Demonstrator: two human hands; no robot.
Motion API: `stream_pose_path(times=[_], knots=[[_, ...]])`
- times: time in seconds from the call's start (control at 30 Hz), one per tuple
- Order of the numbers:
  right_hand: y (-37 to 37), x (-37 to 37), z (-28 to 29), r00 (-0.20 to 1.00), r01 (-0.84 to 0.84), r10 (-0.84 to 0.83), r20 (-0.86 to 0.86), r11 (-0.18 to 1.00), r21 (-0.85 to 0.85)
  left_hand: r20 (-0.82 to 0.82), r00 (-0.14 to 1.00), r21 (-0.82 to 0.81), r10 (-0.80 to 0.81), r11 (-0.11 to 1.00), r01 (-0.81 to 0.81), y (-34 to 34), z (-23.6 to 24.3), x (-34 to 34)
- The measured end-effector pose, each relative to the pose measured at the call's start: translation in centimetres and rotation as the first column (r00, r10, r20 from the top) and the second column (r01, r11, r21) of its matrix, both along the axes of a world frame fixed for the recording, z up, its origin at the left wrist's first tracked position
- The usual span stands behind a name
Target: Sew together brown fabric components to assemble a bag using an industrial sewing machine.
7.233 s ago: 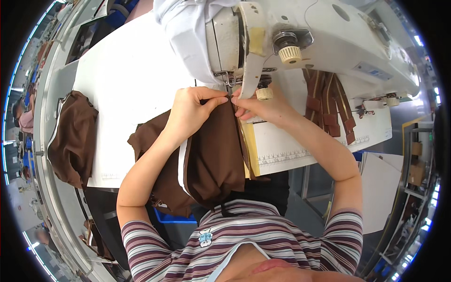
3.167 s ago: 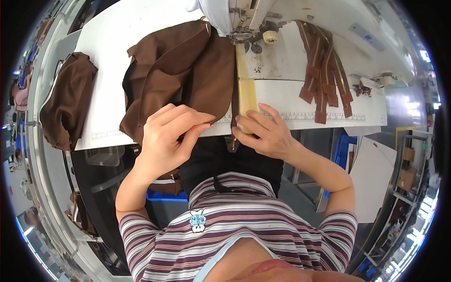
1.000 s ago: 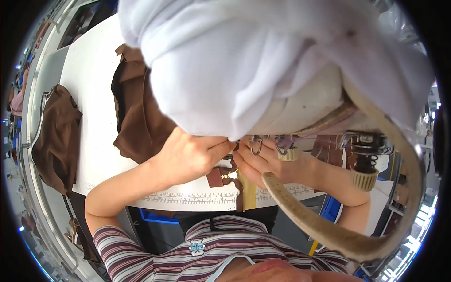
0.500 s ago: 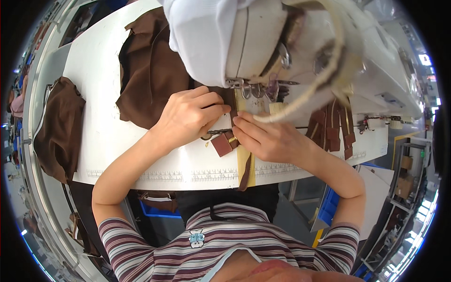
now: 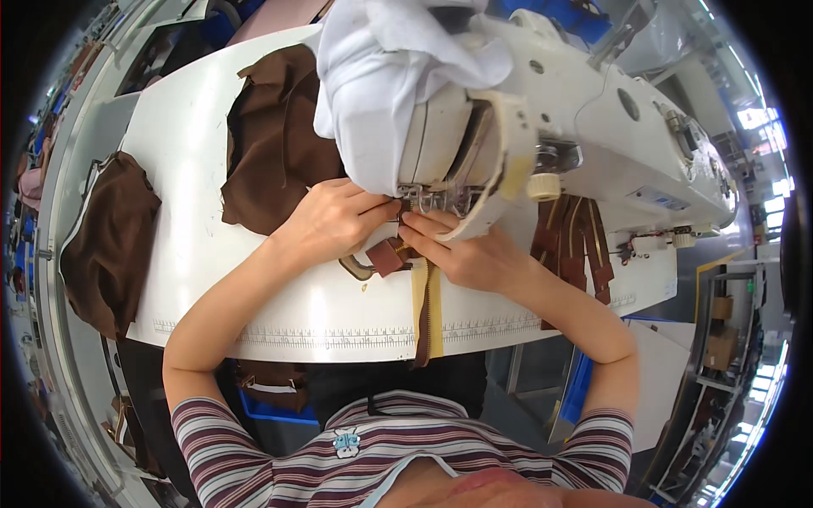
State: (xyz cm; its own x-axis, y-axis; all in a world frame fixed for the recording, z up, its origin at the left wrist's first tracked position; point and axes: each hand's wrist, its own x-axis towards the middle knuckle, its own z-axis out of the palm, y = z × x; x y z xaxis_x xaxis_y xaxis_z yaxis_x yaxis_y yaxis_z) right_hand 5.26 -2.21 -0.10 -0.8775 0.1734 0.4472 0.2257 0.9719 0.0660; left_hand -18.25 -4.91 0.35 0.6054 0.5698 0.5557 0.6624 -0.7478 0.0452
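Observation:
A brown zipper (image 5: pixel 429 315) with gold teeth runs from under the head of the white sewing machine (image 5: pixel 440 127) toward the table's front edge, along a yellow strip (image 5: pixel 419 296). My left hand (image 5: pixel 332 218) pinches the zipper's far end beside the presser foot (image 5: pixel 432 199). From the other side my right hand (image 5: pixel 474 254) presses its closed fingertips onto the same zipper, just in front of the foot. Between the hands lies a reddish-brown tab (image 5: pixel 389 256). The handle loop of a small dark tool (image 5: pixel 356 269) shows near my left wrist; its kind is unclear.
Brown fabric (image 5: pixel 275 144) lies left of the machine, and another brown piece (image 5: pixel 110 245) hangs at the table's left edge. Several zippers with brown tabs (image 5: pixel 584 241) lie to the right. A printed ruler (image 5: pixel 296 334) follows the front edge. White cloth (image 5: pixel 373 93) covers the machine's end.
My view has shifted, showing more of the machine. Both hands and the zipper between them are nearer the presser foot, the fingertips now partly behind the machine's curved guard.

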Motion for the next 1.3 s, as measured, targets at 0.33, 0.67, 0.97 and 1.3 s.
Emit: stream_pose_path(times=[0.33,0.67,0.97,1.3], knots=[[1.0,1.9,-2.4,0.84,-0.038,-0.513,-0.178,0.27,-0.962,-0.048,0.999,0.049,0.002,0.999,0.001,1.5,0.6,-1.8],[-2.9,0.4,-0.4,0.994,-0.068,0.023,-0.11,0.903,-0.424,0.056,0.994,-0.185,-0.089,0.978,0.098,-0.7,0.4,-2.0],[0.0,0.0,-0.9,0.995,0.013,-0.048,-0.083,0.923,-0.385,-0.151,0.968,-0.086,0.2,0.973,-0.214,2.4,-0.9,-2.6],[-1.8,0.5,-0.8,0.997,0.075,-0.08,-0.016,0.978,-0.194,-0.05,0.863,-0.001,0.503,0.864,-0.504,10.6,6.2,-9.0]])
